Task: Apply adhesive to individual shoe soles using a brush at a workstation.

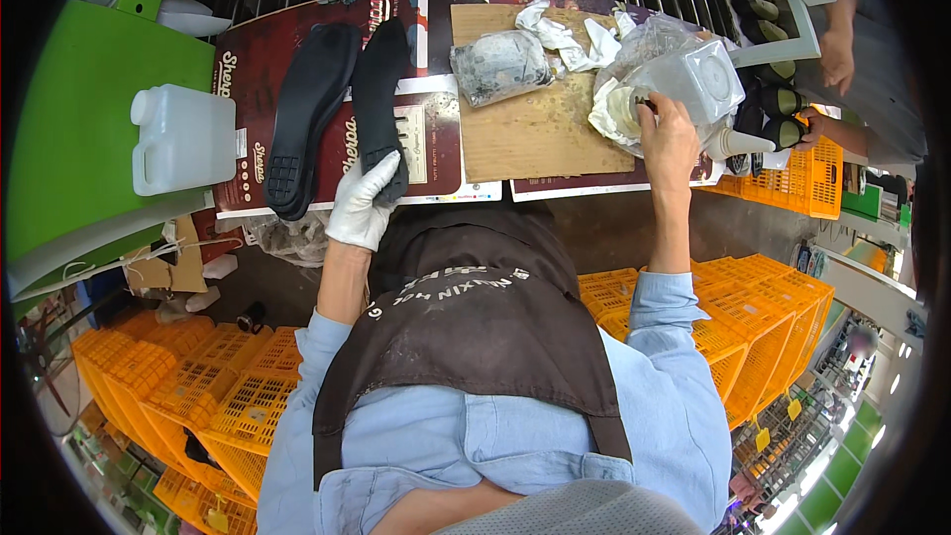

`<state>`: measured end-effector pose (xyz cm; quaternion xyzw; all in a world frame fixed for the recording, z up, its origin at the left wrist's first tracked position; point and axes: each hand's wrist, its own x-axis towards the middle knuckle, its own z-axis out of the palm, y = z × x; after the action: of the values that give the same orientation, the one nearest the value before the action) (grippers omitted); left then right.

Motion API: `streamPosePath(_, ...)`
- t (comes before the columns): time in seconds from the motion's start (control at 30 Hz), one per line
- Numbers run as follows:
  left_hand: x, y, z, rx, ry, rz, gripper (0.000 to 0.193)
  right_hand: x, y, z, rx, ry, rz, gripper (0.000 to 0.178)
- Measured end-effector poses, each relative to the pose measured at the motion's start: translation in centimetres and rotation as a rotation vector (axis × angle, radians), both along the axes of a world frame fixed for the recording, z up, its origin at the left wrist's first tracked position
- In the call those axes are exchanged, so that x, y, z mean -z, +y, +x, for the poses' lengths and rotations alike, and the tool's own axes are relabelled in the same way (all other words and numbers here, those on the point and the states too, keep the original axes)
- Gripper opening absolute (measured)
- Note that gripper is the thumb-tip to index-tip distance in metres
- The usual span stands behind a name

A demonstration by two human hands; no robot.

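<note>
My left hand (361, 204), in a white glove, is closed on the heel end of a black shoe sole (379, 79). The sole points away from me over the covered table. Beside it on the left lies a second black sole (315, 89), its heel end with a grid tread nearest me. My bare right hand (671, 139) is at the mouth of a clear plastic container (690, 82) lying tilted, with off-white material (616, 109) around its opening. Its fingers are pinched together around something small and dark, mostly hidden, at that opening.
A wooden board (545, 144) bears a grimy plastic-wrapped block (502, 67) and crumpled white tissue (555, 35). A white jug (185, 141) stands at left on a green surface. Metal rollers run behind. Orange crates (743, 322) flank me. Another person's hand (839, 59) is at right near shoes.
</note>
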<state>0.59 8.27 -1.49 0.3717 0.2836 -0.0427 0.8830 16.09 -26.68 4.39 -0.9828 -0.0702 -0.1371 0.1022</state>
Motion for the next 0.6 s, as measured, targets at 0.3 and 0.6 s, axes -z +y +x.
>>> streamPosePath(0.3, -2.6, -1.6, 0.3, 0.091, -0.164, 0.24, 0.03, -0.3, -1.5, -1.1, 0.017, -0.087, 0.387, 0.024)
streamPosePath(0.6, -4.8, -6.4, 2.2, 0.432, -0.177, 0.002, 0.019, 2.6, -2.1, -1.2, 0.057, 0.053, 1.009, 0.026)
